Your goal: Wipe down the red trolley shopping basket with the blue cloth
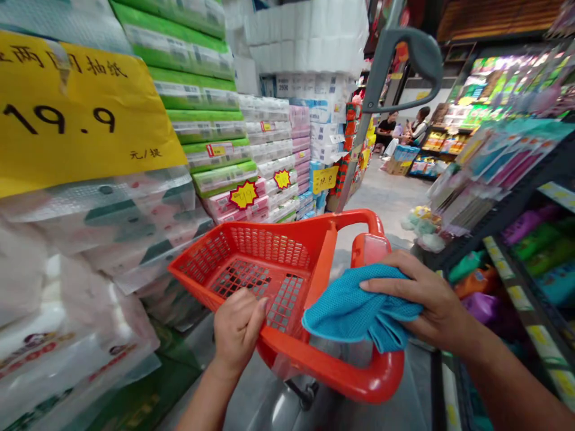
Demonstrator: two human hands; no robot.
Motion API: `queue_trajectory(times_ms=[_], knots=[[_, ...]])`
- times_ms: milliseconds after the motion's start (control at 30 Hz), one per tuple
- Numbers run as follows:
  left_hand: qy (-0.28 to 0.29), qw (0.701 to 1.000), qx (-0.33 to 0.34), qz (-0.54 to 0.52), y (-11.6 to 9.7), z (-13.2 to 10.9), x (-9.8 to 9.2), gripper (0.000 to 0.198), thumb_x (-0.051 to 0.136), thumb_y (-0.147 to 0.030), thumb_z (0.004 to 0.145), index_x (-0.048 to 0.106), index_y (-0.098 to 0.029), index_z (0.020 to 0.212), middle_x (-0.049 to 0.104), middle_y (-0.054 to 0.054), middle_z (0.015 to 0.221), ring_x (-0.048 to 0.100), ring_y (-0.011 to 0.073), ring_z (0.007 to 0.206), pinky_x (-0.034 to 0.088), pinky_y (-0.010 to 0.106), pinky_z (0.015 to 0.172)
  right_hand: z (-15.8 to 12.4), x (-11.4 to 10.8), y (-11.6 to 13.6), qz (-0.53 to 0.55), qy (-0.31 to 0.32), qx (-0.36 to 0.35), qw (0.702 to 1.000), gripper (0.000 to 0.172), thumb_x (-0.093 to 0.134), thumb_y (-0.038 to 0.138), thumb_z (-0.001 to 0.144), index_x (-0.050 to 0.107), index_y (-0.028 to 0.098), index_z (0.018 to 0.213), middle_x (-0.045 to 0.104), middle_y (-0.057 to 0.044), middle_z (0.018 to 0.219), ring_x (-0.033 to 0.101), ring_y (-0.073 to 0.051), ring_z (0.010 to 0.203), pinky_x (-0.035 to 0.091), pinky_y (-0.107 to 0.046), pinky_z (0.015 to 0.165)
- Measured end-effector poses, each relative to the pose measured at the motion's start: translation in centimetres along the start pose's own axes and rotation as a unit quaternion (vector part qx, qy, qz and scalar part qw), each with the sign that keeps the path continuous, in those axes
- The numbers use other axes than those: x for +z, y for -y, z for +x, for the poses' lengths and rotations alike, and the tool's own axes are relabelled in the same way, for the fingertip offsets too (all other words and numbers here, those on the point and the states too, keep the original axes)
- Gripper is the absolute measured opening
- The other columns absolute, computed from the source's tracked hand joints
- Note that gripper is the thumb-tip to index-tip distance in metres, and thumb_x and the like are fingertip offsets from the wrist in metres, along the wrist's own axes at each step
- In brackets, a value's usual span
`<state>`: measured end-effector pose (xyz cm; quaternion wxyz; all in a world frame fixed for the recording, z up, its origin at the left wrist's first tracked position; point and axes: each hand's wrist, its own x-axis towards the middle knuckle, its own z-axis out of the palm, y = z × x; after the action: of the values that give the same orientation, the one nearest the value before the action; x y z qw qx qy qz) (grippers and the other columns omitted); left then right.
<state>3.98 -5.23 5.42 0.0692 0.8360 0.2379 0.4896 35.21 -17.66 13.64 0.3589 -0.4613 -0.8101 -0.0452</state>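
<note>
A red plastic shopping cart (269, 240) stands in front of me, and its slotted basket has nothing in it. My left hand (238, 326) is closed around the near rim of the basket, thumb on top. A blue textured cleaning cloth (354, 299) hangs bunched in my right hand (426, 293), pinched between thumb and fingers. The cloth is over the cart's handle loop (389, 377) at the right end; whether it touches the red plastic there I cannot tell.
Stacked tissue packs (197, 90) and a yellow price sign (81, 114) rise close on the left. A grey post with a loop (433, 66) stands beyond the cart. Shelves with hanging goods (494, 173) line the right. Seated people (417, 126) are far down the aisle.
</note>
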Motion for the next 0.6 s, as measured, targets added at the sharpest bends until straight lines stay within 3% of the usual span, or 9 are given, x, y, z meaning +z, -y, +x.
queue_trajectory(times_ms=[100,200,300,400,500,600], knots=[[-0.003,0.998,-0.057,0.019,-0.4,-0.3,-1.0,0.044,0.043,-0.022,0.1,0.047,-0.019,0.056,0.049,-0.001,0.055,0.049,0.0125,0.059,0.041,0.027,0.061,0.0,0.8,-1.4,-0.1,-0.107,0.091,0.985,0.03,0.059,0.024,0.089,0.075,0.028,0.114,0.067,-0.008,0.112,0.064,-0.024,0.101,0.053,-0.04,0.087],[-0.022,0.996,-0.081,0.025,-2.7,-1.3,-1.7,0.039,0.044,-0.04,0.102,0.06,-0.02,0.073,0.064,0.003,0.071,0.06,0.016,0.073,0.048,0.03,0.071,0.0,1.5,-0.8,-0.123,-0.185,0.153,0.963,0.026,0.057,0.023,0.089,0.076,0.028,0.106,0.067,-0.007,0.106,0.064,-0.025,0.099,0.052,-0.042,0.086],[-0.02,0.999,-0.011,-0.022,-6.1,-2.5,-1.8,0.044,0.037,-0.054,0.102,0.067,-0.022,0.095,0.072,0.007,0.09,0.066,0.0199,0.089,0.052,0.036,0.083,-0.2,1.6,0.8,-0.053,-0.132,0.077,0.987,0.024,0.062,0.022,0.089,0.075,0.03,0.106,0.067,-0.006,0.116,0.063,-0.026,0.106,0.05,-0.042,0.091],[-0.001,0.997,0.045,-0.07,-8.4,-2.9,-1.7,0.049,0.026,-0.052,0.105,0.065,-0.023,0.094,0.072,0.005,0.085,0.067,0.0178,0.084,0.051,0.035,0.083,-0.3,1.2,0.6,-0.053,-0.123,0.049,0.99,0.022,0.062,0.022,0.089,0.076,0.028,0.105,0.069,-0.006,0.113,0.064,-0.025,0.102,0.049,-0.042,0.091],[0.02,0.995,0.035,-0.093,-8.6,-2.4,-1.8,0.05,0.02,-0.047,0.106,0.059,-0.022,0.085,0.068,0.002,0.073,0.063,0.0158,0.072,0.049,0.036,0.081,-0.4,1.3,0.6,-0.12,-0.188,0.123,0.967,0.023,0.057,0.02,0.088,0.075,0.026,0.101,0.07,-0.007,0.105,0.063,-0.027,0.1,0.049,-0.046,0.09],[0.016,0.994,0.026,-0.101,-7.7,-1.8,-2.3,0.05,0.02,-0.041,0.106,0.057,-0.022,0.079,0.065,0.001,0.07,0.061,0.0161,0.07,0.048,0.036,0.081,-0.5,2.2,3.6,-0.104,-0.133,0.078,0.983,0.026,0.057,0.02,0.086,0.073,0.027,0.105,0.069,-0.007,0.113,0.061,-0.028,0.105,0.048,-0.049,0.092]])
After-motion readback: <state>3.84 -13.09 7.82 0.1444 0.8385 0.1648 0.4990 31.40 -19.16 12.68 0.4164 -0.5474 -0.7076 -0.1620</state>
